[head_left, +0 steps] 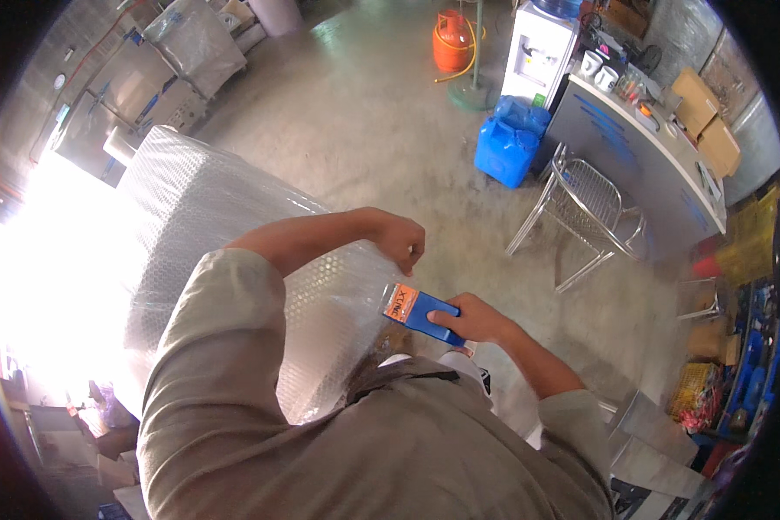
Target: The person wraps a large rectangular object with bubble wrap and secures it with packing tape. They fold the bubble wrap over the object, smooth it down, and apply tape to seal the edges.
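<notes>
A large block-shaped item covered in bubble wrap (321,295) stands in front of me on the left. My left hand (399,240) reaches across it to its right-hand corner. The fingers are curled downward and close together; whatever they pinch, if anything, is too small to make out. My right hand (472,319) grips a flat blue handheld object (433,317) with an orange label at its far end, thumb lying on top. That labelled end touches or nearly touches the side of the wrap, just below my left hand. The object's exact kind is unclear.
A wire-backed metal chair (585,195) stands at the right by a grey desk (615,130) with cups. Beyond are blue jerrycans (507,143), a white water dispenser (537,61) and an orange gas cylinder (452,43). Wrapped metal equipment (195,48) stands far left. Glare washes out the left side.
</notes>
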The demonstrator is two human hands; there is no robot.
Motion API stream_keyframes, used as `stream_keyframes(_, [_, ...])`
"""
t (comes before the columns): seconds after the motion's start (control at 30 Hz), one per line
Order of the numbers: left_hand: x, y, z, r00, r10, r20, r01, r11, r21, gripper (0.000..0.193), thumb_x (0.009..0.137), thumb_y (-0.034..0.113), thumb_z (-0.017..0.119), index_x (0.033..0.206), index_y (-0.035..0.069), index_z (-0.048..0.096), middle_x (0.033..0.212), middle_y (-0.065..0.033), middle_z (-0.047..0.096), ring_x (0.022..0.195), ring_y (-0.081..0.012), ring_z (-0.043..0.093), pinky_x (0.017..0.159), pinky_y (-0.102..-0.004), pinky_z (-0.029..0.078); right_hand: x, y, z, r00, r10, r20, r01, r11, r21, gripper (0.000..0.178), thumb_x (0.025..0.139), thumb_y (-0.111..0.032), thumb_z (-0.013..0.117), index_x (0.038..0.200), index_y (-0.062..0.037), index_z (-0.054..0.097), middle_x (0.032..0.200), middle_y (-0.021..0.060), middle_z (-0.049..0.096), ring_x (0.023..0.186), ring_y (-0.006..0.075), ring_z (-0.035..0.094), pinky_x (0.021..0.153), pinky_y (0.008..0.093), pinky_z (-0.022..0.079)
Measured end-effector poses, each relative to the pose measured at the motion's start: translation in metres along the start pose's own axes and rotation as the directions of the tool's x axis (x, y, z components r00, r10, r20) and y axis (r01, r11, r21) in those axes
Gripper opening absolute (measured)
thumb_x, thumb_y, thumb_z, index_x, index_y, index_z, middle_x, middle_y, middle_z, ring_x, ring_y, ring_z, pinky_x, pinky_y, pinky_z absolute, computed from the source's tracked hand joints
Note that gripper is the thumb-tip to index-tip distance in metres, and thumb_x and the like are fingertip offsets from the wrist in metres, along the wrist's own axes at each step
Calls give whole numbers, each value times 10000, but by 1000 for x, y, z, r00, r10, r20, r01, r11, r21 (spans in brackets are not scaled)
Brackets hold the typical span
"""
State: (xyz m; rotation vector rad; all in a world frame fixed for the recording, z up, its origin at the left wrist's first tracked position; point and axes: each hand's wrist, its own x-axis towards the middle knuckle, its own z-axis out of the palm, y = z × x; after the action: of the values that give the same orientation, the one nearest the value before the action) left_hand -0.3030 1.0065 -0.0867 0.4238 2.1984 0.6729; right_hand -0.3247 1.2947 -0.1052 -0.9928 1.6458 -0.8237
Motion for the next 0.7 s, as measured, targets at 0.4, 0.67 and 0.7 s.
stream_keyframes(0.4, [-69, 80, 38, 760, -147, -633, 365, 903, 228, 573, 807, 424, 821, 1289, 161, 656, 1424, -152, 565, 1314, -337, 540, 1127, -510, 369, 9, 35, 29, 986, -135, -98, 148, 980, 134, 591, 941, -526, 676, 1186, 9, 727, 780, 176, 719, 697, 219, 670, 708, 385, 546])
stream_keyframes(0.67, [-109, 119, 92, 539, -246, -805, 666, 711, 228, 672, 930, 310, 720, 1545, 278, 450, 1580, -162, 374, 1521, -376, 280, 1225, -606, 209, 24, 53, 27, 987, -159, -25, 160, 966, 201, 549, 948, -487, 691, 1244, -26, 711, 834, 153, 740, 746, 164, 664, 745, 356, 549])
stream_keyframes(0.7, [-113, 118, 90, 514, -230, -827, 704, 664, 252, 659, 937, 292, 708, 1543, 256, 453, 1566, -167, 395, 1509, -374, 306, 1224, -592, 222, 25, 54, 26, 986, -164, -20, 164, 966, 199, 548, 951, -484, 690, 1251, -26, 708, 836, 148, 740, 750, 157, 660, 747, 352, 548])
